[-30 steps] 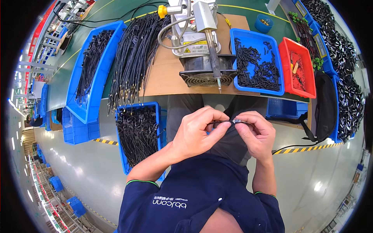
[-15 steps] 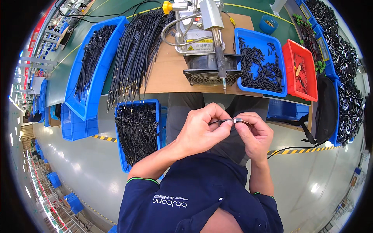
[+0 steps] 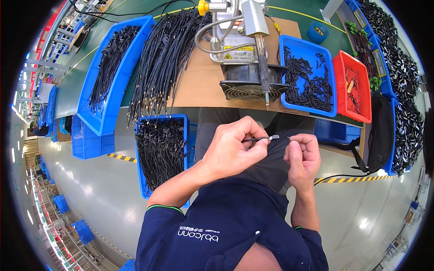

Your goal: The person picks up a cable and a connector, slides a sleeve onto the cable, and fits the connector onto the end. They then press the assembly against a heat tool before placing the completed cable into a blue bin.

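Between thumb and curled index finger, my left hand [image 3: 235,148] pinches a thin black cable. Its small metallic connector [image 3: 274,137] sticks out to the right over my lap. Just right of it, apart from the connector, my right hand [image 3: 304,157] is closed with thumb against fingers. Something tiny and thin pokes out at those fingertips, too small to name. Beyond my hands, at the bench edge, a soldering iron [image 3: 264,67] points down on its stand in front of a black fan [image 3: 253,91].
Black cables [image 3: 165,58] lie bundled on the bench beside a long blue bin [image 3: 128,67]. Another blue bin [image 3: 186,135] of cables sits below. To the right are a blue tray [image 3: 333,77] of small black parts, a red bin [image 3: 357,65] and a black bag [image 3: 380,131].
My right hand has drawn away from the connector to the right, leaving its end exposed. My left hand keeps its pinch on the cable. The view has shifted slightly.
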A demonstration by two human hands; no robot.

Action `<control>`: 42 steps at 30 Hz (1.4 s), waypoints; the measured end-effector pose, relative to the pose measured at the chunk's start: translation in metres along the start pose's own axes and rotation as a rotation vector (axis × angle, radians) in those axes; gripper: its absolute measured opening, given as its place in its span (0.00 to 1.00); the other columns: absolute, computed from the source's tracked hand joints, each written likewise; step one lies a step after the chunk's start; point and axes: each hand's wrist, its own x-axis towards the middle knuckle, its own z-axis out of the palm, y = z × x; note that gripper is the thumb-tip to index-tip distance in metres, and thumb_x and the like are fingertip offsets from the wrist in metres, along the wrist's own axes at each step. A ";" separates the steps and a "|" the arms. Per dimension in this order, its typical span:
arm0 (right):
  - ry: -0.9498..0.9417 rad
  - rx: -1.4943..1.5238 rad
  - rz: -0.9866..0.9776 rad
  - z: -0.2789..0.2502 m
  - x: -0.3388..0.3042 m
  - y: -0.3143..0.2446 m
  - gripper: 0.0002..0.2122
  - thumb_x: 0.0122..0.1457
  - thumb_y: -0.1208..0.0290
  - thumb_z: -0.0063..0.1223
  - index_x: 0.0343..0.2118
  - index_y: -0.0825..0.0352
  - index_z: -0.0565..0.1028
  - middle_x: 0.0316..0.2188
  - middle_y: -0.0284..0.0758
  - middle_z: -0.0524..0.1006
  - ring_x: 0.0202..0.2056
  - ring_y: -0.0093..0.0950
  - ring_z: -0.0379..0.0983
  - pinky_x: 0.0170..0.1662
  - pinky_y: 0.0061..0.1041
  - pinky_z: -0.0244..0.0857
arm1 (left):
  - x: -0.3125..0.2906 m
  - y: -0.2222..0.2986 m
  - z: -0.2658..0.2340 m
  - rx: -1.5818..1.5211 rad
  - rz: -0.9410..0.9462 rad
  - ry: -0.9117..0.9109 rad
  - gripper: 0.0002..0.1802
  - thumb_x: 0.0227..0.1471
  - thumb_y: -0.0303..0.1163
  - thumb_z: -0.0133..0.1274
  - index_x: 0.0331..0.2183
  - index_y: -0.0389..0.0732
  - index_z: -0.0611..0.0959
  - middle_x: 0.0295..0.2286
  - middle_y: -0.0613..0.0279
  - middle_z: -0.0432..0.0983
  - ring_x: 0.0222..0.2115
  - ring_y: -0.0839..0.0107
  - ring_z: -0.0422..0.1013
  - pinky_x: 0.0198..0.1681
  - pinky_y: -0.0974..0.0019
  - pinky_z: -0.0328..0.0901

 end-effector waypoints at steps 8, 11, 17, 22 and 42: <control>0.039 -0.524 -0.528 0.023 0.024 -0.023 0.06 0.59 0.85 0.65 0.37 0.72 0.79 0.39 0.42 0.82 0.37 0.34 0.80 0.40 0.27 0.75 | 0.005 0.006 -0.004 0.197 0.152 0.061 0.04 0.54 0.22 0.63 0.34 0.34 0.84 0.26 0.68 0.82 0.20 0.90 0.64 0.22 0.77 0.59; 0.070 -0.526 -0.580 0.033 0.028 -0.020 0.08 0.54 0.86 0.67 0.36 0.71 0.80 0.40 0.42 0.82 0.38 0.36 0.80 0.40 0.29 0.75 | 0.006 0.007 -0.004 0.225 0.182 0.069 0.05 0.53 0.22 0.64 0.33 0.34 0.84 0.27 0.67 0.83 0.20 0.89 0.64 0.22 0.76 0.60; 0.133 -0.568 -0.688 0.041 0.037 -0.012 0.10 0.50 0.88 0.68 0.34 0.71 0.80 0.39 0.42 0.82 0.36 0.36 0.79 0.36 0.31 0.74 | 0.010 0.010 -0.005 0.256 0.204 0.097 0.05 0.52 0.22 0.64 0.33 0.34 0.84 0.29 0.65 0.84 0.20 0.87 0.66 0.22 0.76 0.61; 0.166 -0.593 -0.724 0.045 0.042 -0.010 0.11 0.48 0.89 0.68 0.33 0.71 0.79 0.38 0.41 0.82 0.35 0.36 0.79 0.35 0.31 0.73 | 0.014 0.011 -0.007 0.295 0.224 0.105 0.05 0.52 0.22 0.64 0.32 0.34 0.84 0.28 0.65 0.84 0.20 0.87 0.65 0.22 0.75 0.61; 0.219 -0.567 -0.754 0.055 0.067 -0.016 0.10 0.48 0.88 0.68 0.32 0.72 0.79 0.38 0.40 0.82 0.34 0.36 0.79 0.36 0.30 0.73 | 0.042 0.030 -0.026 0.399 0.267 0.077 0.05 0.51 0.23 0.65 0.30 0.35 0.83 0.24 0.67 0.80 0.20 0.85 0.65 0.22 0.73 0.60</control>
